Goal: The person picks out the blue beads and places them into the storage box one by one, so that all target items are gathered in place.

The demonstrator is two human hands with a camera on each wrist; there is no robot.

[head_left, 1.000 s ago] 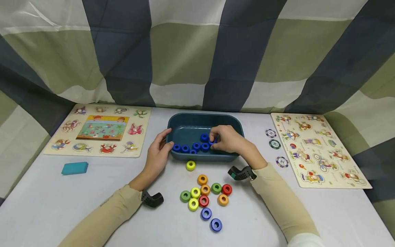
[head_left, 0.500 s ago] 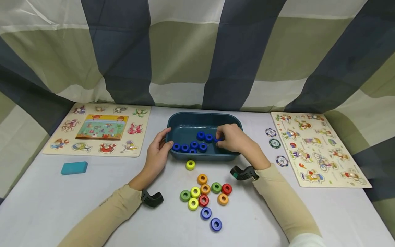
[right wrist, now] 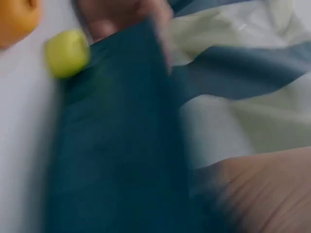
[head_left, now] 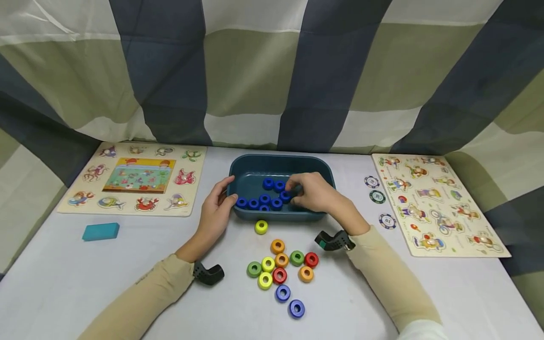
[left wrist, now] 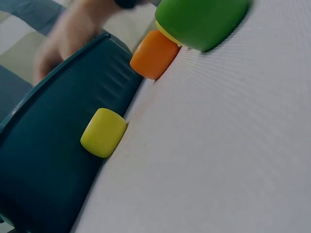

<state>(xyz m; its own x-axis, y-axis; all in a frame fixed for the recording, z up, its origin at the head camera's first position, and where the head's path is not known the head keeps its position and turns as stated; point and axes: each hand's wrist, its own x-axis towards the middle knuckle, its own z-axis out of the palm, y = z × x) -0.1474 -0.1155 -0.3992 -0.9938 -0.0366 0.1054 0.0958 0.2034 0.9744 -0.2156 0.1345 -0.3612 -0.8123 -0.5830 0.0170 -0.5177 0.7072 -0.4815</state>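
A dark teal tray (head_left: 250, 172) stands at the middle of the table with several blue ring-shaped beads (head_left: 276, 204) in its near half. My left hand (head_left: 214, 215) rests against the tray's left end, fingers along the outside and thumb at the rim near the front corner. Inside the tray's right half is my right hand (head_left: 312, 192), thumb and fingertips curled about one blue bead (head_left: 285, 196) that they partly cover. A yellow bead (left wrist: 103, 133) sits just outside the tray's front wall. The right wrist view is blurred.
Loose beads in several colours lie in front of the tray, including a green bead (head_left: 297, 258) and a red bead (head_left: 311, 260). Peg puzzle boards flank it, a sea board (head_left: 182, 205) left and a figure board (head_left: 412, 203) right. Also present are poker chips (head_left: 377, 196) and a teal block (head_left: 100, 231).
My right hand first moves slightly right, then back left with its blue bead, close to the other beads. A pair of blue beads in the tray has shifted left. The left hand stays put.
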